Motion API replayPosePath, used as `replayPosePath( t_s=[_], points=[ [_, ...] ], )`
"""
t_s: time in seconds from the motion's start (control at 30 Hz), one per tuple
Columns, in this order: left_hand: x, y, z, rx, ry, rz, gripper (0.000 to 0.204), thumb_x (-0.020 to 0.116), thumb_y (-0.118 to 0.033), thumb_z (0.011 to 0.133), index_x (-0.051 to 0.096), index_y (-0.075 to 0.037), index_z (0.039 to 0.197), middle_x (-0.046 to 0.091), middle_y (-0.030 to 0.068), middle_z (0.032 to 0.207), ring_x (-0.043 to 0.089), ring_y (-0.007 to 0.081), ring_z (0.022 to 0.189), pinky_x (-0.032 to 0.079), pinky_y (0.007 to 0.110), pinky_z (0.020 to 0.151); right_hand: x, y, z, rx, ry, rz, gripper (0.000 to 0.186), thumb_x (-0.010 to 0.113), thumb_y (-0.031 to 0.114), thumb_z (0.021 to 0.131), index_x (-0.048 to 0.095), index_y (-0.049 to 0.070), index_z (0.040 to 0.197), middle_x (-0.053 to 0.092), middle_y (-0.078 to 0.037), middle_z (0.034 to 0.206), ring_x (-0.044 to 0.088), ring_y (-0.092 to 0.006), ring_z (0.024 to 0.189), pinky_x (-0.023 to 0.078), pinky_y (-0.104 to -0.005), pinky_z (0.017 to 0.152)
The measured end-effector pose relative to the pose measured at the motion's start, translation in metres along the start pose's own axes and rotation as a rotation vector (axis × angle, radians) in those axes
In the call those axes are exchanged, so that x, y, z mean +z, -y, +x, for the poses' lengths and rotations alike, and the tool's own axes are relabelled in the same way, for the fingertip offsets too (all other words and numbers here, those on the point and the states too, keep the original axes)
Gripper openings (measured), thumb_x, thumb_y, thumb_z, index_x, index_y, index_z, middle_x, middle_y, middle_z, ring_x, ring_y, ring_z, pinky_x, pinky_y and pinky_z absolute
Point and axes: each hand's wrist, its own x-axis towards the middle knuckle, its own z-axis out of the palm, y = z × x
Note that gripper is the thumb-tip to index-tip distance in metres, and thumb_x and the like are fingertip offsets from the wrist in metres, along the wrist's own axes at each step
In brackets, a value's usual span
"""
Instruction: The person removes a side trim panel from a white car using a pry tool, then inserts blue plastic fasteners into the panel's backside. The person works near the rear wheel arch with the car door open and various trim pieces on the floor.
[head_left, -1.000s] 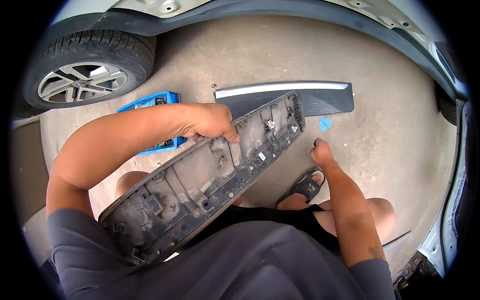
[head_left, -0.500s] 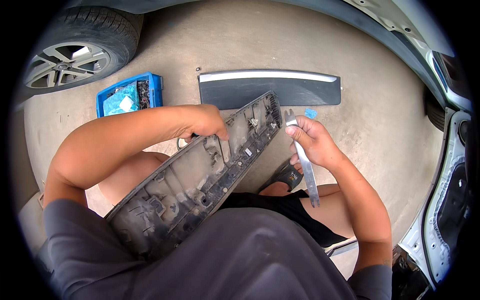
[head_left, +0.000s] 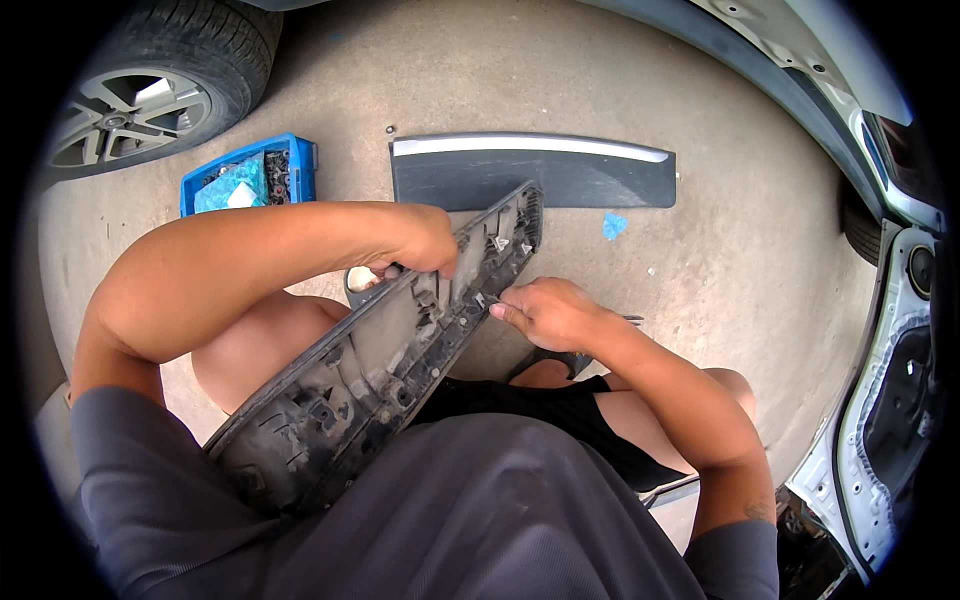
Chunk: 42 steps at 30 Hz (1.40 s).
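Note:
My left hand (head_left: 420,240) is closed over the upper edge of a long, dirty dark plastic trim panel (head_left: 360,360), which slants across my lap with its clip-studded back toward me. My right hand (head_left: 545,315) grips a forked metal pry tool (head_left: 630,320), mostly hidden by the fingers, with one end at a small pale fitting (head_left: 484,299) along the panel's lower edge. Beyond the panel, another dark trim piece (head_left: 610,180) with a silver strip lies flat on the floor.
A blue bin (head_left: 300,170) of bags and small black parts stands at left, near a car wheel (head_left: 115,120). A blue scrap (head_left: 614,226) lies on the concrete floor (head_left: 740,260). An open car door (head_left: 895,420) curves along the right, with car body (head_left: 760,40) above.
My right hand came up holding the metal tool, then turned it and moved left onto the panel's edge. My left hand keeps its grip. The view has shifted slightly.

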Motion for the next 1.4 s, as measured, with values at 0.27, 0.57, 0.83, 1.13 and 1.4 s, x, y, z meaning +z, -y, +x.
replayPosePath(
  t_s=[0.27, 0.57, 0.83, 1.13, 1.4],
  points=[
    [0.002, -0.001, 0.001, 0.006, -0.009, 0.013, 0.028, 0.072, -0.020, 0.083, 0.064, 0.006, 0.084, 0.054, 0.0095, 0.070, 0.047, 0.0200, 0.053, 0.035, 0.038, 0.042, 0.004, 0.006, 0.011, -0.021, 0.035, -0.078, 0.042, 0.048, 0.041, 0.103, 0.062, 0.005, 0.087, 0.063, -0.022, 0.074, 0.061, -0.0454, 0.077, 0.047, -0.0549, 0.071],
    [0.003, 0.001, 0.013, -0.025, 0.033, 0.087, 0.030, 0.071, -0.019, 0.084, 0.068, 0.009, 0.094, 0.064, 0.0170, 0.085, 0.061, 0.0272, 0.067, 0.046, 0.041, 0.051, 0.022, -0.009, 0.028, -0.016, 0.082, 0.053, 0.045, 0.046, 0.041, 0.103, 0.065, 0.004, 0.088, 0.066, -0.022, 0.082, 0.063, -0.0450, 0.085, 0.048, -0.0533, 0.076],
    [0.009, 0.007, 0.024, -0.012, 0.010, 0.105, 0.035, 0.070, -0.020, 0.084, 0.068, 0.013, 0.097, 0.066, 0.0217, 0.089, 0.063, 0.0309, 0.072, 0.050, 0.045, 0.057, 0.017, -0.010, 0.028, -0.036, 0.108, 0.016, 0.043, 0.047, 0.040, 0.103, 0.065, 0.004, 0.088, 0.066, -0.022, 0.082, 0.062, -0.0444, 0.085, 0.048, -0.0529, 0.077],
    [0.010, 0.006, 0.023, -0.007, 0.011, 0.091, 0.031, 0.069, -0.018, 0.084, 0.071, 0.008, 0.099, 0.067, 0.0208, 0.093, 0.064, 0.0313, 0.076, 0.053, 0.044, 0.058, 0.014, -0.011, 0.028, -0.065, 0.100, -0.029, 0.041, 0.051, 0.037, 0.101, 0.063, 0.003, 0.082, 0.064, -0.022, 0.076, 0.061, -0.0451, 0.079, 0.047, -0.0541, 0.072],
    [0.015, 0.011, 0.029, -0.027, -0.028, 0.074, 0.030, 0.071, -0.018, 0.083, 0.070, 0.008, 0.098, 0.067, 0.0189, 0.089, 0.064, 0.0323, 0.074, 0.051, 0.045, 0.057, 0.014, -0.006, 0.031, 0.021, 0.182, -0.115, 0.044, 0.047, 0.042, 0.102, 0.070, 0.006, 0.090, 0.069, -0.022, 0.091, 0.065, -0.0439, 0.090, 0.050, -0.0517, 0.080]
  ],
)
